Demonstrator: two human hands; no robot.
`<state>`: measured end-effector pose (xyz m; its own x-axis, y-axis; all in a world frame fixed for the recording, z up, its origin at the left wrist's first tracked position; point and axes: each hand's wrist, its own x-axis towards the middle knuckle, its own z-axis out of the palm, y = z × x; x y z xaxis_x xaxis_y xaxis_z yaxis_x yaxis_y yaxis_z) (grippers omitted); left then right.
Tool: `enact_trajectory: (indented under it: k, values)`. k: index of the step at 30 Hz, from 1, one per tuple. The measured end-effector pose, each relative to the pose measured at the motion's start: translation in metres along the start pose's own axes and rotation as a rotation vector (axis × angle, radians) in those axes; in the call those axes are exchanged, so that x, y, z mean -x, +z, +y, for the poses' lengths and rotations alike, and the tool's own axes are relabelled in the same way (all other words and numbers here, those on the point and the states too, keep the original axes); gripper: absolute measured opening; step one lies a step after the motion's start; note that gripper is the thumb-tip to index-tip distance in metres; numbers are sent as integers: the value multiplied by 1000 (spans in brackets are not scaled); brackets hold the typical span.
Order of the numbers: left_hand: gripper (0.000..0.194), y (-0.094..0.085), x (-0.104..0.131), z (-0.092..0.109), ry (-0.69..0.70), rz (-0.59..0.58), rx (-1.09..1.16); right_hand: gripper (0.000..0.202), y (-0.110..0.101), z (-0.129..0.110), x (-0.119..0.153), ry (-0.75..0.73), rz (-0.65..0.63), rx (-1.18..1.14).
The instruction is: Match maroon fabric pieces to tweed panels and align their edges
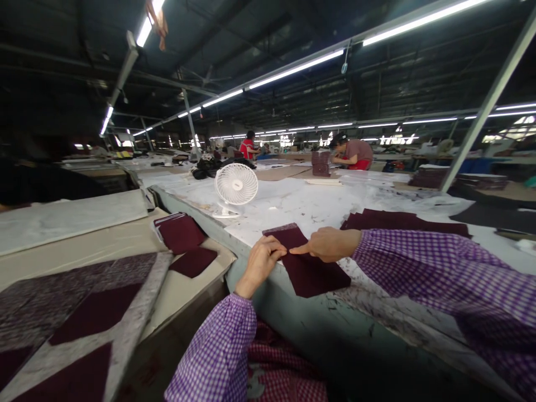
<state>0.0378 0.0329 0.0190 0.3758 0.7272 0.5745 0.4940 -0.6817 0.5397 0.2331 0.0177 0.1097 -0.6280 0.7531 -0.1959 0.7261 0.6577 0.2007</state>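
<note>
A dark maroon cloth piece [312,273] lies across the edge of the white-covered table [288,201], its near part hanging over. At its left edge, my left hand [263,259] has its fingers pinched together on the cloth. My right hand [329,244] points leftward with the index finger stretched out, its tip on the cloth close to my left fingertips; the other fingers are curled in. A speckled strip [281,228] runs along the cloth's far end.
Beyond my hands stands a white fan [237,184]. Maroon cloth stacks lie at right [406,223] and left [180,233]. Maroon pieces [98,312] rest on a speckled sheet at lower left. Two people [249,146] [355,152] are farther back. Dark bundles [207,167] lie behind the fan.
</note>
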Motion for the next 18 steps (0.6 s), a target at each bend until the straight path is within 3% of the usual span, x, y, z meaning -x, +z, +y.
enact_trajectory:
  k: [7,10,13,18]
  values:
    - [16,-7,5,-6,-26,0,88,64,-8,-5,-8,-39,-76,53]
    - [18,-6,6,-8,-74,40,95,66,-5,-12,-4,-29,-46,106]
    - [19,-4,7,-10,-92,63,105,52,4,-13,1,15,30,145]
    - [20,-7,7,-7,-40,44,86,47,17,6,7,146,108,9]
